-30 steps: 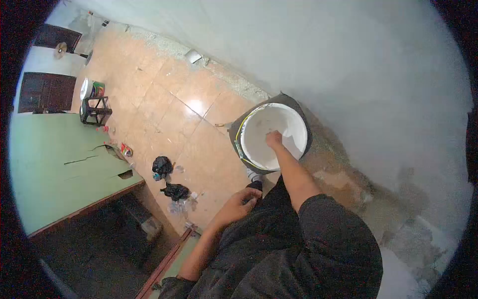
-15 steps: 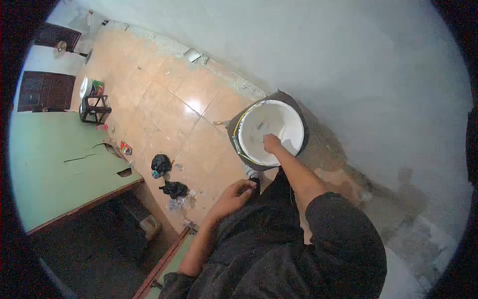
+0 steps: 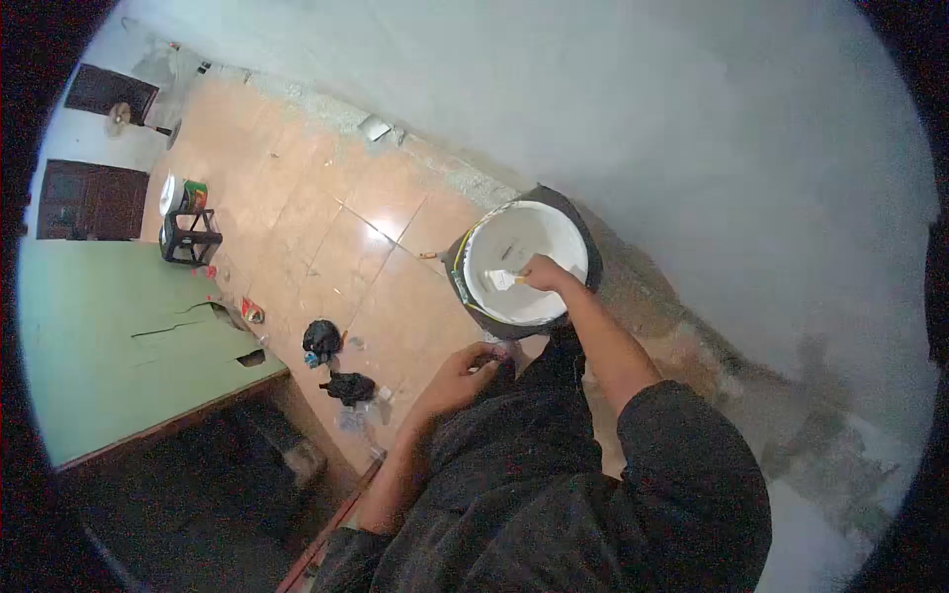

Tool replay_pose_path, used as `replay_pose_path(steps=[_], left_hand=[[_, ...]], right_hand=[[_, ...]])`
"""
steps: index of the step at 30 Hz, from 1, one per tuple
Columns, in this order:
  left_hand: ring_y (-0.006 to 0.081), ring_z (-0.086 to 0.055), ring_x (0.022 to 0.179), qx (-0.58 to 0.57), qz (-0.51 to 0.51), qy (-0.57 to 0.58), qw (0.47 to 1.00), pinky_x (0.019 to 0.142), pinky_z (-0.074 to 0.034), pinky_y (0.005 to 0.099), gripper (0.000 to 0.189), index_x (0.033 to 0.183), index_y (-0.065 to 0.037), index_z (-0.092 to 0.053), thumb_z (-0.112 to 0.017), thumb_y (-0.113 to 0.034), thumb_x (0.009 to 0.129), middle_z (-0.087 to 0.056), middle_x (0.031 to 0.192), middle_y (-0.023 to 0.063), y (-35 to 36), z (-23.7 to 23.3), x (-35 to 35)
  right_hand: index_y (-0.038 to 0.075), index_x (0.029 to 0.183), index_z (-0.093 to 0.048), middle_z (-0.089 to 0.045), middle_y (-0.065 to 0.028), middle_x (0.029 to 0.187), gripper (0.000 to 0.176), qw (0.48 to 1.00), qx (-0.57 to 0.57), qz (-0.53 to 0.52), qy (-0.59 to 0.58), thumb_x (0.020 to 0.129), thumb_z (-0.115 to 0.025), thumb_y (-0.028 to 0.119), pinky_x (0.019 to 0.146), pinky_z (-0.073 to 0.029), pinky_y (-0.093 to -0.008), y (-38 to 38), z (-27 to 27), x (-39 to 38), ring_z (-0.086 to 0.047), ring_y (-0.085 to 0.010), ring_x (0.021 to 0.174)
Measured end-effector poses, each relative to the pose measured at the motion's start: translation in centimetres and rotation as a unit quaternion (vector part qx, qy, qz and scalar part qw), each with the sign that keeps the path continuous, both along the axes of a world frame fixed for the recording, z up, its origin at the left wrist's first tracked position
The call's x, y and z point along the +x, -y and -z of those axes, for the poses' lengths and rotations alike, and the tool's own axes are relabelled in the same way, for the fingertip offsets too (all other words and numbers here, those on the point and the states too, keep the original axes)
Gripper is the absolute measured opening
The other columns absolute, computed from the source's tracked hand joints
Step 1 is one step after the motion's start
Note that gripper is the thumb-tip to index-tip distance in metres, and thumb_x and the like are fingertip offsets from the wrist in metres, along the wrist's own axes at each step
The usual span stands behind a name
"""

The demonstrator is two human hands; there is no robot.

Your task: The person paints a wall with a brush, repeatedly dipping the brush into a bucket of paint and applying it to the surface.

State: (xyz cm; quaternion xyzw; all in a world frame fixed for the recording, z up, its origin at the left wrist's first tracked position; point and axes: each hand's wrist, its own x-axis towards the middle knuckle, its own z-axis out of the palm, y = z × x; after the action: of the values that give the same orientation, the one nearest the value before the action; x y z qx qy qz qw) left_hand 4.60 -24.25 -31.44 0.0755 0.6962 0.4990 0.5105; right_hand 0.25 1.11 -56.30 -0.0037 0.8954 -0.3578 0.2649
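Note:
My right hand is closed on the short handle of a flat tool with a white-coated head, too small to tell whether brush or scraper. The tool is inside a white bucket, over the pale material at its bottom. A yellow-edged handle runs along the bucket's left rim, and dark material surrounds the outside. Near my dark-clothed leg, my left hand hangs loosely curled, thumb apart from the fingers, with nothing visible in it.
A grey wall rises on the right. On the tiled floor lie black plastic bags, litter and a wooden-handled tool. A dark stool stands beside a tub. A damaged green panel is at left.
My right hand has lifted slightly within the bucket, and the tool's white head now shows to its left. My left hand stays near my leg. The view has shifted a little.

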Motion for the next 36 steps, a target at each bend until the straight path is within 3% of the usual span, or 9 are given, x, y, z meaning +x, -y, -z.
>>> replay_pose_path(steps=[1,2,6,9,11,20,30,34,36], left_hand=[[0.0185,-0.058,0.104,0.001,0.002,-0.002,1.0,0.093,-0.045,0.0341,0.026,0.116,-0.002,-0.059,-0.055,-0.014,0.093,-0.063,0.112,0.01,0.0,-0.2,0.0],[0.0186,-0.058,0.104,0.0,-0.003,-0.003,1.0,0.093,-0.045,0.0344,0.026,0.117,-0.002,-0.058,-0.055,-0.013,0.093,-0.063,0.112,0.0098,-0.1,-0.2,0.1],[0.0192,-0.059,0.105,-0.014,0.017,-0.02,1.0,0.094,-0.045,0.0352,0.028,0.118,-0.002,-0.058,-0.055,-0.013,0.093,-0.063,0.113,0.0096,-0.2,-1.1,0.0],[0.0185,-0.057,0.105,0.015,0.018,-0.03,0.999,0.095,-0.044,0.0339,0.026,0.117,-0.002,-0.058,-0.052,-0.014,0.094,-0.063,0.11,0.0093,0.1,-0.4,0.3],[0.0187,-0.058,0.105,0.012,0.02,-0.024,0.999,0.095,-0.044,0.0345,0.026,0.117,-0.002,-0.058,-0.053,-0.014,0.094,-0.063,0.111,0.0094,0.2,-0.4,0.2],[0.0185,-0.058,0.106,0.016,0.016,0.003,1.0,0.095,-0.044,0.034,0.026,0.116,0.0,-0.058,-0.054,-0.014,0.093,-0.063,0.11,0.0099,-0.6,-0.1,0.9],[0.0186,-0.057,0.108,0.0,0.011,0.003,1.0,0.097,-0.042,0.0338,0.025,0.116,-0.001,-0.058,-0.053,-0.011,0.094,-0.063,0.111,0.0107,0.7,-0.3,0.6],[0.0184,-0.057,0.107,-0.003,0.009,0.016,1.0,0.098,-0.042,0.0337,0.026,0.117,-0.002,-0.057,-0.053,-0.011,0.094,-0.063,0.112,0.0098,0.7,-0.4,0.5],[0.0177,-0.056,0.107,-0.017,0.029,-0.014,0.999,0.098,-0.042,0.034,0.026,0.118,-0.002,-0.056,-0.053,-0.012,0.094,-0.062,0.112,0.0087,0.7,-0.8,0.4]], right_hand=[[0.006,0.089,-0.074,-0.069,-0.0207,0.085,0.023,0.996,-0.058,0.067,0.018,0.077,-0.059,0.019,0.076,-0.053,-0.039,-0.5,-0.6,0.4,-0.068,-0.0339,0.077],[0.012,0.105,-0.072,-0.069,-0.0149,0.077,0.028,0.996,-0.056,0.04,0.054,0.079,-0.068,0.024,0.066,-0.051,-0.0353,-1.2,-1.1,0.3,-0.065,-0.0216,0.067],[0.012,0.109,-0.07,-0.069,-0.0135,0.077,0.031,0.956,-0.191,0.161,0.156,0.079,-0.067,0.02,0.069,-0.052,-0.0344,-1.5,-1.6,2.8,-0.065,-0.0199,0.07],[0.006,0.107,-0.07,-0.069,-0.0151,0.082,0.031,0.97,-0.154,0.187,0.002,0.077,-0.064,0.014,0.072,-0.052,-0.0367,-1.2,-3.5,4.2,-0.067,-0.026,0.077],[0.006,0.093,-0.07,-0.068,-0.0188,0.091,0.023,0.985,0.119,0.126,0.001,0.073,-0.061,0.012,0.078,-0.053,-0.0433,-0.6,-5.1,4.2,-0.067,-0.0335,0.088],[0.005,0.09,-0.072,-0.069,-0.0152,0.097,0.02,0.969,0.244,0.008,-0.028,0.079,-0.055,0.006,0.074,-0.056,-0.0415,1.4,0.5,0.6,-0.068,-0.0299,0.09],[0.002,0.084,-0.072,-0.069,-0.0195,0.091,0.018,0.983,0.177,-0.029,0.027,0.076,-0.058,0.01,0.078,-0.055,-0.0411,4.4,3.2,0.9,-0.068,-0.0318,0.09],[0.002,0.082,-0.072,-0.069,-0.0221,0.089,0.022,0.989,0.12,-0.079,-0.04,0.074,-0.057,0.017,0.079,-0.054,-0.0409,4.2,12.6,-0.3,-0.067,-0.0342,0.089],[0.001,0.083,-0.071,-0.068,-0.0224,0.089,0.021,0.998,0.062,-0.012,-0.014,0.073,-0.058,0.015,0.079,-0.053,-0.0417,4.3,7.2,-0.6,-0.067,-0.0355,0.088]])
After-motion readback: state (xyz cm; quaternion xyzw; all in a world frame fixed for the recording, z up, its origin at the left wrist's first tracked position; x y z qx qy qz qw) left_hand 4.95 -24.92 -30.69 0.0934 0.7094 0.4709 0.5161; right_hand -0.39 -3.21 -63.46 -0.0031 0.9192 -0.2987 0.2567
